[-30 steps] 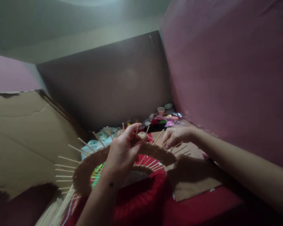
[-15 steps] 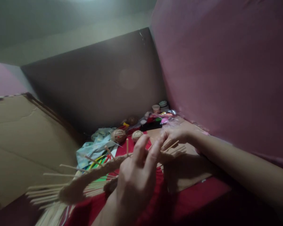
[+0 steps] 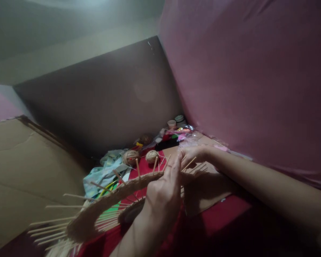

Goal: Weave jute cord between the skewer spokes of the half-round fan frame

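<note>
A round woven piece (image 3: 88, 217) of tan cord, with thin sticks poking out around its rim, spans the lower middle of the head view. My left hand (image 3: 163, 192) is closed over the far right part of its woven band, fingers pointing up among the sticks. Just beyond, my right hand (image 3: 195, 154) is closed with its fingertips against the left fingers, beside the right-hand sticks. Whatever it pinches is hidden. Inside the band, spokes run to a dark, smaller woven centre (image 3: 131, 212), partly covered by my left wrist.
Two balls of twine (image 3: 131, 157) lie on the red cloth (image 3: 144, 165). Pale blue patterned fabric (image 3: 103, 171) is left of them. Cardboard (image 3: 211, 194) lies under my right forearm, and a big cardboard sheet (image 3: 29, 178) stands left. Cups (image 3: 171, 124) and plastic-wrapped items sit at the back.
My left fingers, raised and spread apart before, have come down together at the band beside the right hand. The whole view has shifted slightly; the right hand stays near the same sticks.
</note>
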Tool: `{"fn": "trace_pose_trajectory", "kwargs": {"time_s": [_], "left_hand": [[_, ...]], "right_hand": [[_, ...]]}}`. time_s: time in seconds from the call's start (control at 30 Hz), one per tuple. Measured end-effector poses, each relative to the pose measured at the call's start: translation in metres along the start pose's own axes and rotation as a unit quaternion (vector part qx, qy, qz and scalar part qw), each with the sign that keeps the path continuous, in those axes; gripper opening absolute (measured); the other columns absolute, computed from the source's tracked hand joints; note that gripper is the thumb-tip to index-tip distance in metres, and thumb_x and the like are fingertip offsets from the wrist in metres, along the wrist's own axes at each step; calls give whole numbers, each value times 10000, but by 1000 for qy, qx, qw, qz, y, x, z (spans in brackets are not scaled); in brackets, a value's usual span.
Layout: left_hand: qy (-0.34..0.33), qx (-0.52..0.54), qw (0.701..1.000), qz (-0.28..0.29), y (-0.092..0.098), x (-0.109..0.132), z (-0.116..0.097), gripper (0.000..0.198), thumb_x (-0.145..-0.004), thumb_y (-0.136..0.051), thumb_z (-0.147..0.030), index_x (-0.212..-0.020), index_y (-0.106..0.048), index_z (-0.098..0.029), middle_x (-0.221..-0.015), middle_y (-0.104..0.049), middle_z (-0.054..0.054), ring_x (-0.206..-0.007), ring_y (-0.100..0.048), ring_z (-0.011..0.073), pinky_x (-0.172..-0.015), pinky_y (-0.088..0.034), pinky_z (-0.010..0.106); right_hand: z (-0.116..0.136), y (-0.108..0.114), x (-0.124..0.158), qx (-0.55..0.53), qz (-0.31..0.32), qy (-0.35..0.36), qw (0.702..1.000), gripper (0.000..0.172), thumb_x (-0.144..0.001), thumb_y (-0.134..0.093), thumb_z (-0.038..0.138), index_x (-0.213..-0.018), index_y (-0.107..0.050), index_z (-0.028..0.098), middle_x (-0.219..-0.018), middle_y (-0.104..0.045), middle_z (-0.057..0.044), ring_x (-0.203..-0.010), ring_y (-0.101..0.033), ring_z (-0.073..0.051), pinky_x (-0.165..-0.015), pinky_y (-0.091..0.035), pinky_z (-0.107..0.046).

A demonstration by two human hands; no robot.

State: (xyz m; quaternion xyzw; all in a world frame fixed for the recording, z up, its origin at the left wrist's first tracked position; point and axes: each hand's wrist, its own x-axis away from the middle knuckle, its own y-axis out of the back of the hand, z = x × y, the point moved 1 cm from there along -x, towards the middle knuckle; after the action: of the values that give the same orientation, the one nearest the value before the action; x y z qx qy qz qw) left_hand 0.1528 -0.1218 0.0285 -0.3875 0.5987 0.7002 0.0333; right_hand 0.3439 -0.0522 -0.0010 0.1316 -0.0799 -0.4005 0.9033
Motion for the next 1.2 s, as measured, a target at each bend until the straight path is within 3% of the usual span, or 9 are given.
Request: {"fn": "trace_pose_trajectory", "kwargs": {"time_s": [0.13, 0.3, 0.43, 0.67, 0.97, 1.03, 1.13, 1.2], "left_hand": [[141, 31, 986, 82, -9, -16, -4, 424, -776, -491, -139, -1194, -547, -185, -1017, -676, 144, -825, -661, 273, -692, -502, 330], [214, -28, 964, 157, -4, -36, 4, 247, -772, -529, -207, -1002, -618, -189, -861, -700, 111, -811, -648, 262, -699, -451, 326], [220, -31, 964, 147, -3, -42, 13, 207, -760, -522, -208, -925, -647, -210, -806, -697, 77, -727, -644, 212, -621, -423, 264], [258, 40, 953, 152, -2, -49, 19, 172, -725, -513, -180, -795, -670, -184, -582, -642, 33, -414, -567, 139, -464, -383, 231], [311, 160, 932, 99, 40, -52, 24, 100, -721, -551, -246, -718, -623, -177, -445, -567, -32, -358, -533, 105, -371, -379, 188], [316, 167, 930, 92, 48, -55, 28, 105, -719, -560, -256, -714, -622, -171, -415, -554, -32, -336, -504, 93, -354, -368, 181], [334, 175, 921, 98, 50, -61, 38, 131, -714, -566, -267, -747, -623, -154, -387, -543, -22, -307, -477, 100, -311, -341, 187], [347, 190, 913, 102, 47, -65, 46, 157, -705, -575, -266, -782, -621, -137, -380, -537, -16, -303, -484, 116, -288, -333, 197]], "right_hand": [[-5, 1, -2, -42, 3, 7, 999, 266, -667, -694, 303, -873, -686, 135, -581, -526, 48, -449, -371, -35, -427, -270, -181], [1, 6, 4, -29, -48, 13, 998, 314, -681, -692, 320, -921, -688, 117, -491, -443, 71, -414, -325, -31, -388, -219, -184], [9, 11, 13, -30, -84, 32, 996, 327, -711, -658, 299, -966, -678, 96, -497, -459, 60, -428, -346, -41, -393, -251, -191], [1, 15, 20, -69, -135, 11, 988, 256, -636, -722, 295, -793, -678, 98, -512, -484, 50, -444, -406, -46, -401, -306, -186], [8, 7, 17, -189, -120, 74, 972, 240, -647, -726, 256, -830, -661, 115, -658, -612, -15, -563, -564, -85, -529, -449, -208], [14, 5, 17, -230, -141, 110, 957, 223, -702, -683, 314, -796, -653, 114, -659, -612, -19, -560, -577, -92, -562, -472, -230], [19, 4, 17, -268, -147, 128, 944, 420, -780, -539, 507, -780, -652, 102, -689, -625, -52, -573, -604, -127, -561, -478, -263], [20, 4, 19, -260, -155, 125, 945, 445, -765, -544, 535, -823, -660, 109, -732, -639, -60, -614, -628, -146, -552, -465, -251]]}}
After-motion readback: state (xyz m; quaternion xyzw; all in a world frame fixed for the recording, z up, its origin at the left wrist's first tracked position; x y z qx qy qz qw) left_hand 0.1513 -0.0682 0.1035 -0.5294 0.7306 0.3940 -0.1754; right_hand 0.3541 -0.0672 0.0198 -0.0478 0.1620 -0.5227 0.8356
